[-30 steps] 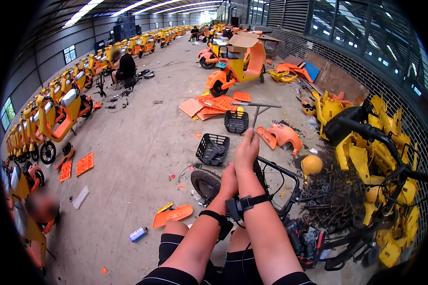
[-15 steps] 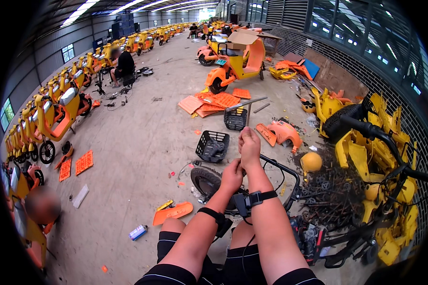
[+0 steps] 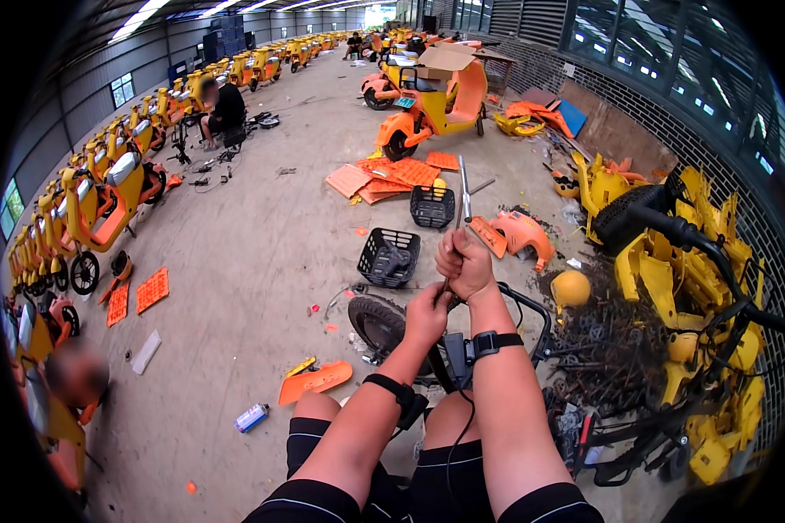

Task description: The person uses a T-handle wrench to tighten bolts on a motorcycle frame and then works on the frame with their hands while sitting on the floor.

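Observation:
My right hand (image 3: 465,263) is closed round the shaft of a steel T-handle tool (image 3: 465,187), whose crossbar points away from me. My left hand (image 3: 427,309) grips the same shaft just below and left of it. The shaft runs down toward a stripped black scooter frame (image 3: 541,336) in front of my knees; where it ends is hidden by my hands and arms. A black front wheel (image 3: 371,324) lies left of my hands. Just beyond are two black baskets (image 3: 388,254) and an orange shell part (image 3: 519,234).
Orange panels (image 3: 384,179) and an orange-yellow scooter (image 3: 432,113) stand or lie ahead. Yellow body parts (image 3: 654,279) and dark metal pieces (image 3: 597,357) pile up at right. Scooter rows (image 3: 105,200) line the left, where a seated co-worker (image 3: 227,109) is. A spray can (image 3: 251,417) lies near my left leg.
The tool's crossbar has swung from crosswise through diagonal to pointing away from me. My right hand has shifted slightly right and turned, fingers curled round the shaft; my left hand has turned with it.

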Demonstrator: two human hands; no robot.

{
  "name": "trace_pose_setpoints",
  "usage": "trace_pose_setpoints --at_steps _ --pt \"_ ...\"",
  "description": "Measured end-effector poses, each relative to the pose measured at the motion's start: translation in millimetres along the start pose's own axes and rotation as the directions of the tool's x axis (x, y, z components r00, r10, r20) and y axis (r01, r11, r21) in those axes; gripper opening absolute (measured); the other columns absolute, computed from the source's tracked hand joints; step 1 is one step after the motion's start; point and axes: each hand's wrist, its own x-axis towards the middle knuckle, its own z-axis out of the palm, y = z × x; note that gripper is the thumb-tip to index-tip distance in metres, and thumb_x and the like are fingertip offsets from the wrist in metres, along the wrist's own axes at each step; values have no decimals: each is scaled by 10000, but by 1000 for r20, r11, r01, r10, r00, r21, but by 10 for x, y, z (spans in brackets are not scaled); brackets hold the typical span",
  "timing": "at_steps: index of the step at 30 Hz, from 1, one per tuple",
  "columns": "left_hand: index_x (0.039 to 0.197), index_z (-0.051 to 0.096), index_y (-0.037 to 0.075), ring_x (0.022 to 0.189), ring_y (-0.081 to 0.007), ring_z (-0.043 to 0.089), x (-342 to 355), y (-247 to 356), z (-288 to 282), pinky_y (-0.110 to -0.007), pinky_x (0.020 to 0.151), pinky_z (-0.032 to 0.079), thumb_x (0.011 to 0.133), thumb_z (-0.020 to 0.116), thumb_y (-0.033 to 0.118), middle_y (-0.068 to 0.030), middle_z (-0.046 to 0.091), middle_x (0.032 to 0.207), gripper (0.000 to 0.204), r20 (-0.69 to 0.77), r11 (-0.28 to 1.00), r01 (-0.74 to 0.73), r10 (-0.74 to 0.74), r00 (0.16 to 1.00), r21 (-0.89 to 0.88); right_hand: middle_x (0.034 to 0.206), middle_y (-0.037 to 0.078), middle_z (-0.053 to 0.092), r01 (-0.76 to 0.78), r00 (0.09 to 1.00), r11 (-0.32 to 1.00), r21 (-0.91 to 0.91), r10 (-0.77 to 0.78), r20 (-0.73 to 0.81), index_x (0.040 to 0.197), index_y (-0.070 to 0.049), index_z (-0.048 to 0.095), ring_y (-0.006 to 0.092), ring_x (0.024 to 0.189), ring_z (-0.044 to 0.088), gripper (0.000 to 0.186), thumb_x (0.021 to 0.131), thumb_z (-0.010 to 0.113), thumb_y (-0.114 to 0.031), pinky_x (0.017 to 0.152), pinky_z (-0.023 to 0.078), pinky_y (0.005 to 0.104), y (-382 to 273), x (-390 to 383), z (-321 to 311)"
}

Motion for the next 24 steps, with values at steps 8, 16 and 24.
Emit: trace_pose_setpoints --at_steps 8,16,24 --pt "1090 664 9 840 -194 695 16 85 -15 -324 754 524 893 665 108 -164 725 921 220 13 997 74 -73 997 -23 602 -43 406 159 881 912 -379 -304 -362 883 -47 585 45 495 335 327 1050 488 -311 451 252 204 234 -33 361" --pt "1046 663 4 779 -299 680 6 187 -2 -355 723 520 903 627 75 -200 696 873 164 -11 997 47 -48 999 -65 1213 209 590 104 336 50 -993 -942 -13 1242 -11 559 388 1254 504 384 948 627 -249 1071 363 470 -31 153 927" --pt "1006 650 15 737 -291 679 3 117 4 -348 689 525 902 632 65 -174 688 829 117 -17 1000 -19 18 1000 -23 977 182 688 232 495 -28 -972 -857 143 928 16 652 372 1029 644 262 993 574 -225 908 490 408 -370 493 1042"
